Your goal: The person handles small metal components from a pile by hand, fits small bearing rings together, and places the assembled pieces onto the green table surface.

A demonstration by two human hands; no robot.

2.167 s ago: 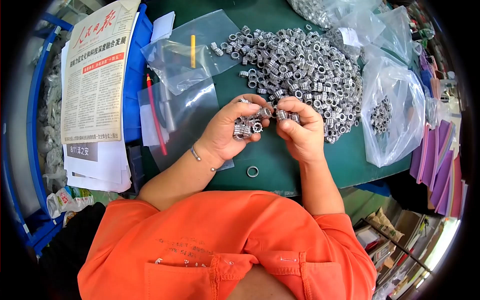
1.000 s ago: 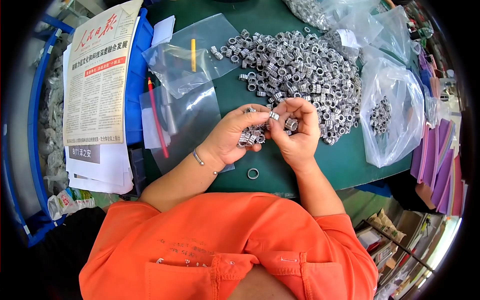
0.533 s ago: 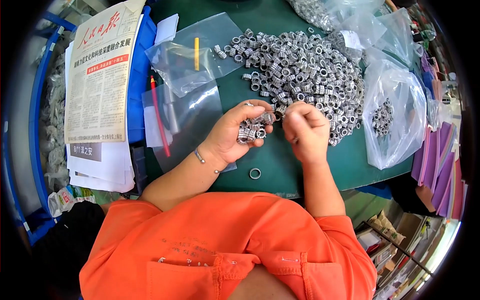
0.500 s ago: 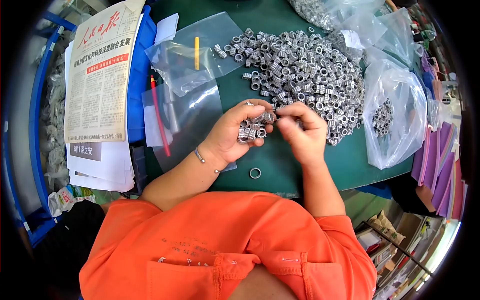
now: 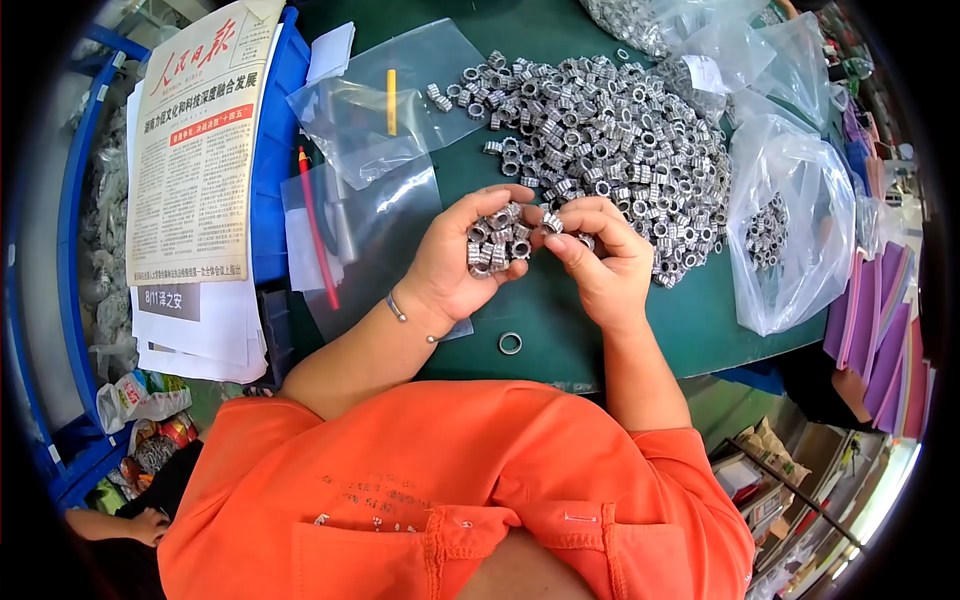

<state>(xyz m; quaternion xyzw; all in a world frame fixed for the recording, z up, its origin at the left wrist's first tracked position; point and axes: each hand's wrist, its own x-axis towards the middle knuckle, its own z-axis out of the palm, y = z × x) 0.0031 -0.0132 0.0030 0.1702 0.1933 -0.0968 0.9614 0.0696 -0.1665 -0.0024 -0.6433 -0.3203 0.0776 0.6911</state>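
Note:
Several small ribbed metal rings [image 5: 497, 243] lie in the cupped palm of my left hand [image 5: 455, 250], its fingers curled round them. Just to the right, my right hand [image 5: 608, 262] pinches one metal ring [image 5: 551, 223] between thumb and forefinger, and another ring shows behind the thumb. The two hands nearly meet. Beyond them a large heap of the same rings [image 5: 620, 140] spreads over the green tabletop [image 5: 540, 300]. A single larger, smooth ring [image 5: 510, 343] lies near the front edge.
Clear plastic bags [image 5: 390, 110] with a yellow stick [image 5: 391, 100] and a red pencil [image 5: 318, 230] lie left. A newspaper [image 5: 195, 150] rests on a blue bin [image 5: 275, 150]. An open bag [image 5: 790, 220] holding rings stands right. Another person's hand [image 5: 150, 525] shows lower left.
My left palm has turned up, showing more of its rings. My right hand has opened its pinch toward the camera, with a ring now visible at the fingertips. Another person's hand has appeared lower left.

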